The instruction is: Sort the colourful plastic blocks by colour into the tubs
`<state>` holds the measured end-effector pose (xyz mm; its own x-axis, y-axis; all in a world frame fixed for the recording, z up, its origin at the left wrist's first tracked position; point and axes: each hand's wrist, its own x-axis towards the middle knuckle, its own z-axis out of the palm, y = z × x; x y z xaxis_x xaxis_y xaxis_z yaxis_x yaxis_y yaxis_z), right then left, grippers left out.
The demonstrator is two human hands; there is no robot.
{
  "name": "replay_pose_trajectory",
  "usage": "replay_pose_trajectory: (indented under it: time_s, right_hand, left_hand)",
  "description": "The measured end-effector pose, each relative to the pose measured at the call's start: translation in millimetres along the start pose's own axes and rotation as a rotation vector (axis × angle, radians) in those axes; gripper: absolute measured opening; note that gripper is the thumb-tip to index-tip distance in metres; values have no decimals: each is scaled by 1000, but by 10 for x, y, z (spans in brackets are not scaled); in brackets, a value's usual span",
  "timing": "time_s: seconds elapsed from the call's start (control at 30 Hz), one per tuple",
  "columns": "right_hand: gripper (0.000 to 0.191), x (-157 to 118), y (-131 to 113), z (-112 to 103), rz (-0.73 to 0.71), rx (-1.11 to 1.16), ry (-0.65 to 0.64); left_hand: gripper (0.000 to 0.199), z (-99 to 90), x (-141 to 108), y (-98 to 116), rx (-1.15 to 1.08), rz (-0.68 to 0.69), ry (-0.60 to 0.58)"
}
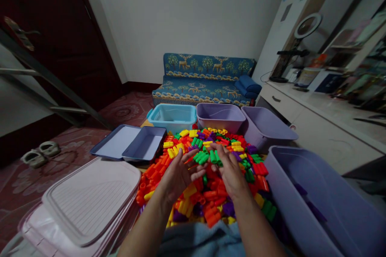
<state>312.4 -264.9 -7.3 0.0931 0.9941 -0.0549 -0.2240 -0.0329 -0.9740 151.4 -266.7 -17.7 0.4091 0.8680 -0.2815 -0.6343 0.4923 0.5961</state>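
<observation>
A wide heap of plastic blocks (211,194) in red, orange, yellow, green and purple lies in front of me. Over its middle, my left hand (181,172) is held with the fingers apart and the palm turned inward. My right hand (227,168) faces it from the right, its fingers also spread. Green blocks (201,157) show between the two hands, near the fingertips. More green pieces (214,156) are beside the right fingers; whether the fingers touch them is hard to tell. Neither hand is closed around a block.
Behind the heap stand a light blue bin (173,116) and a purple bin (220,116). Two more purple bins, one at back right (268,126) and one at right (319,196), flank it. At left are an open flat case (144,143) and stacked pale lids (93,198).
</observation>
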Motion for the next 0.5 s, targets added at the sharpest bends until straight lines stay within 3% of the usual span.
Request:
replay_pose_trajectory:
  time_s: [0.1, 0.23, 0.37, 0.5]
  right_hand:
    - [56, -25, -70, 12, 9, 147, -3]
    - [65, -85, -106, 64, -24, 214, -146]
    - [71, -165, -35, 129, -21, 218, -303]
    - [65, -220, 34, 156, -35, 238, -361]
  left_hand:
    - [62, 15, -17, 1, -47, -18, -8]
    - [56, 27, -23, -28, -71, -20, 4]
    - [43, 32, -13, -69, -110, -25, 32]
    - [25, 14, 8, -114, -133, 0, 62]
